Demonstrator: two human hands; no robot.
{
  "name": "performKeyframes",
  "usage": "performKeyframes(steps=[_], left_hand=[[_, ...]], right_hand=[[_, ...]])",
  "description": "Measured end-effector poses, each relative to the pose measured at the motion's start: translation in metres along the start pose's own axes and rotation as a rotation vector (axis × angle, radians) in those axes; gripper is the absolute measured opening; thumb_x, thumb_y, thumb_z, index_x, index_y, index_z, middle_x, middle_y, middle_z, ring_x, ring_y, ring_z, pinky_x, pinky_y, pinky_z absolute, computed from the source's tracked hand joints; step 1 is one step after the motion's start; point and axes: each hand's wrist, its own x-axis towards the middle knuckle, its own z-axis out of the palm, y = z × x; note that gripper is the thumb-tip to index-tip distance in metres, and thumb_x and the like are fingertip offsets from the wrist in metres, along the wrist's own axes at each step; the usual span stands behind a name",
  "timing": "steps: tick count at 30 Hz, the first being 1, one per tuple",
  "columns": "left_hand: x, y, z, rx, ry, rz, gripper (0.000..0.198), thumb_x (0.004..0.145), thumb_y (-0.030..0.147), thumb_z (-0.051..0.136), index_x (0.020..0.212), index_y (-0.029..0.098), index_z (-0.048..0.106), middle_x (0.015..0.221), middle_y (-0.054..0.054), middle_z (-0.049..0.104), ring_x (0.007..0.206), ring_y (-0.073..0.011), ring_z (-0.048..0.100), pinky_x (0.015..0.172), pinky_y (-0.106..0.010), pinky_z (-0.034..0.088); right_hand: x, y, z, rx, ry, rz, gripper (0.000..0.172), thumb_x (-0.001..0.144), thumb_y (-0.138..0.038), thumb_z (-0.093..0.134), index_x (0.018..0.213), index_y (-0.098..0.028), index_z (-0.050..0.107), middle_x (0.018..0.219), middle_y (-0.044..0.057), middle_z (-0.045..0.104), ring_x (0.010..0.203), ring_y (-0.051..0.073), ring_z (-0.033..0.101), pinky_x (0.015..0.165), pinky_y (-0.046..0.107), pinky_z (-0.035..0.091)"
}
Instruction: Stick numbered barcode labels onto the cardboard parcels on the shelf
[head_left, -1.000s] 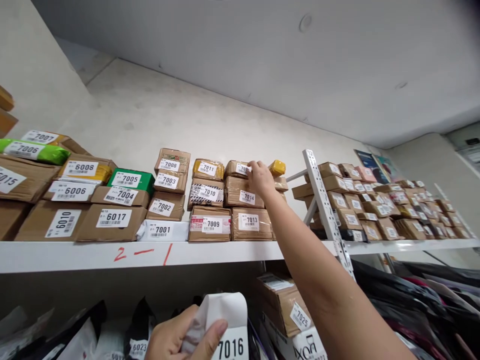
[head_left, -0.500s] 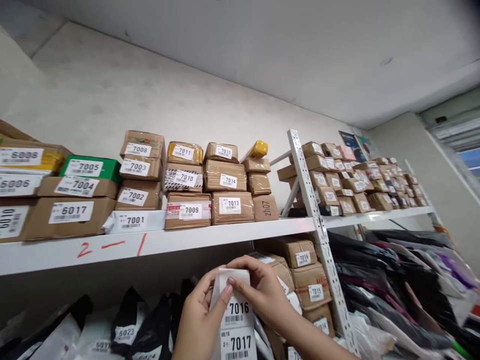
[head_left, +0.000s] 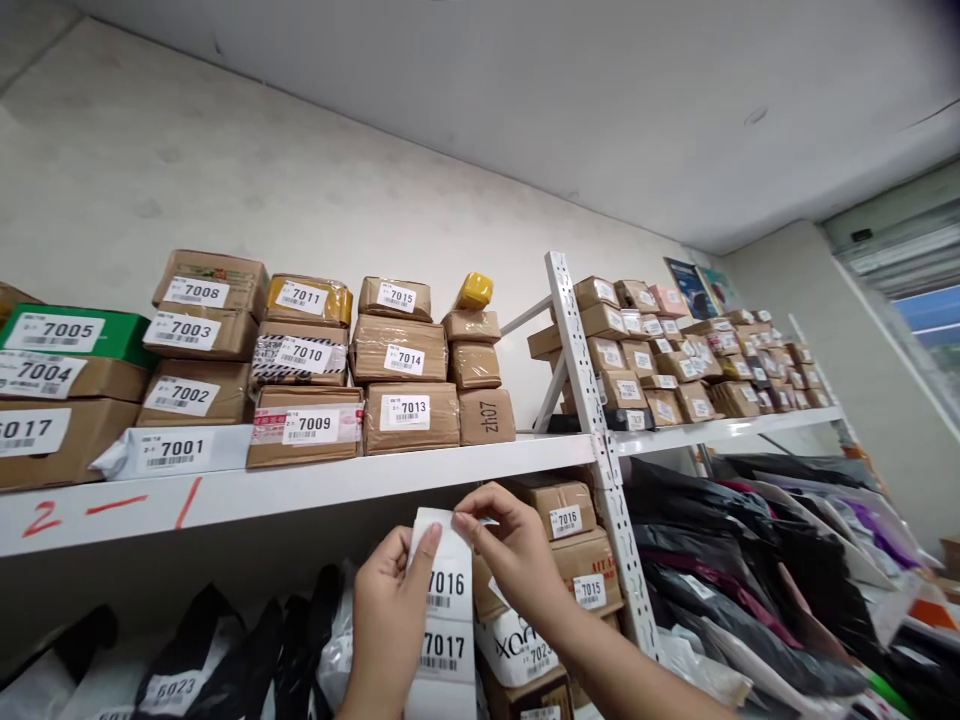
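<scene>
A strip of white labels (head_left: pixel 444 610) stood upright at the 6 o'clock edge of the view, in front of the lower shelf level. Its upper label read "7016" and the one below it "7017", each above a barcode. The left hand (head_left: pixel 390 625) was closed around the strip's left edge, thumb pressed flat on the "7016" label. The right hand (head_left: pixel 510 555) was pinched shut on the strip's top right corner, thumb and forefinger meeting there.

At 12 o'clock from the strip ran a white shelf (head_left: pixel 420 470), its front edge marked in red "2 — 1" toward 9 o'clock. On it stood stacked brown parcels (head_left: pixel 409 385) with white barcode labels: "7013", "7014" and "7015" in one column; "7009", "7010" and "7011" just beside it toward 9 o'clock; then "7001", "7002", "7003" and "7008". A green box (head_left: pixel 71 330) read "7005", above boxes "7004" and "6017". A small yellow packet (head_left: pixel 475 291) topped an unlabelled column whose lowest box showed "7012" turned sideways.

At 3 o'clock from the strip, boxes (head_left: pixel 570 505) on the lower level read "7016" and "7015", and a white parcel read "7023". At 8 o'clock lay black bags (head_left: pixel 225 650), one labelled "6023".
</scene>
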Motion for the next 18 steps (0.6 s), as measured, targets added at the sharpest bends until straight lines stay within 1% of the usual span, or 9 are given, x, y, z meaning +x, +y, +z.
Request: performKeyframes(steps=[3,5,7,8,10,11,12,15,18], left_hand=[[0.002,-0.003,0.009,-0.097,-0.022,-0.065,0.044,0.065,0.058,0.068,0.062,0.015,0.059,0.045,0.006,0.050,0.043,-0.0068,0.043,0.040,-0.016,0.032],[0.001,-0.005,0.012,-0.197,-0.103,-0.134,0.041,0.063,0.051,0.073,0.082,0.016,0.066,0.056,0.002,0.062,0.050,-0.0099,0.053,0.046,-0.018,0.041],[-0.002,-0.008,0.015,-0.238,-0.141,-0.155,0.047,0.060,0.044,0.078,0.097,0.017,0.066,0.070,-0.002,0.070,0.059,-0.0134,0.061,0.054,-0.021,0.048],[-0.005,-0.009,0.017,-0.230,-0.130,-0.147,0.049,0.058,0.042,0.080,0.098,0.017,0.066,0.075,-0.004,0.071,0.063,-0.0146,0.063,0.058,-0.022,0.050],[-0.011,-0.012,0.020,-0.183,-0.058,-0.114,0.047,0.056,0.043,0.081,0.092,0.016,0.068,0.077,-0.005,0.072,0.067,-0.0161,0.065,0.063,-0.024,0.052],[-0.014,-0.014,0.023,-0.153,-0.016,-0.095,0.044,0.056,0.044,0.080,0.087,0.015,0.068,0.075,-0.005,0.072,0.068,-0.0162,0.065,0.064,-0.023,0.052],[-0.017,-0.016,0.025,-0.124,0.021,-0.077,0.042,0.056,0.046,0.080,0.082,0.015,0.068,0.072,-0.004,0.071,0.067,-0.0159,0.064,0.063,-0.023,0.051],[-0.023,-0.022,0.033,-0.044,0.054,-0.028,0.038,0.059,0.050,0.077,0.069,0.015,0.063,0.063,-0.001,0.067,0.060,-0.0126,0.060,0.053,-0.018,0.047],[-0.027,-0.029,0.038,0.044,-0.041,0.005,0.041,0.060,0.054,0.074,0.062,0.016,0.057,0.056,0.002,0.059,0.052,-0.0093,0.052,0.048,-0.017,0.041]], right_hand=[[0.008,0.007,-0.011,0.057,-0.029,0.063,0.019,0.075,-0.037,0.066,0.074,-0.018,0.063,0.070,0.002,0.060,0.064,0.014,0.053,0.055,0.025,0.043],[0.010,0.013,-0.018,0.120,-0.030,0.093,0.024,0.074,-0.040,0.067,0.073,-0.017,0.062,0.069,0.002,0.059,0.061,0.013,0.052,0.052,0.024,0.043],[0.008,0.017,-0.025,0.194,-0.035,0.124,0.027,0.072,-0.041,0.069,0.081,-0.017,0.061,0.072,0.001,0.058,0.059,0.011,0.052,0.052,0.024,0.044],[0.005,0.019,-0.029,0.226,-0.045,0.143,0.033,0.071,-0.041,0.070,0.093,-0.019,0.060,0.077,0.000,0.057,0.059,0.010,0.052,0.052,0.024,0.045],[-0.004,0.022,-0.036,0.263,-0.069,0.176,0.057,0.069,-0.037,0.073,0.118,-0.026,0.047,0.092,0.000,0.054,0.060,0.009,0.054,0.053,0.024,0.047],[-0.011,0.024,-0.039,0.261,-0.085,0.182,0.066,0.067,-0.034,0.075,0.124,-0.030,0.041,0.098,0.001,0.052,0.061,0.008,0.055,0.054,0.024,0.047],[-0.017,0.025,-0.042,0.248,-0.107,0.181,0.068,0.067,-0.032,0.076,0.125,-0.032,0.039,0.102,0.001,0.051,0.063,0.009,0.056,0.054,0.023,0.048],[-0.035,0.028,-0.052,0.197,-0.184,0.138,0.046,0.069,-0.031,0.075,0.110,-0.027,0.055,0.106,0.005,0.053,0.074,0.012,0.057,0.056,0.023,0.048],[-0.043,0.032,-0.062,0.243,-0.168,0.110,0.034,0.069,-0.035,0.075,0.099,-0.025,0.065,0.102,0.006,0.057,0.083,0.016,0.058,0.062,0.025,0.050]])
